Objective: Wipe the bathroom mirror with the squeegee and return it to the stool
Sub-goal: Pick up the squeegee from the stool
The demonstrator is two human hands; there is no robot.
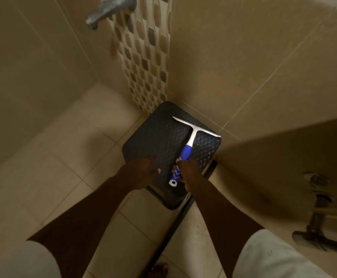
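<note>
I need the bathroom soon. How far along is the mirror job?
No mirror is in view, so whether it's wiped can't be told. The right hand grips the squeegee handle over the stool; the left hand is empty. Either picking up or putting back.

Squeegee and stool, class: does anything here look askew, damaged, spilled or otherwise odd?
Nothing stands out. The squeegee lies flat on the dark stool, blade toward the wall, and the right hand is closed on its blue handle. The left hand is open beside it. No spill or damage shows.
</note>
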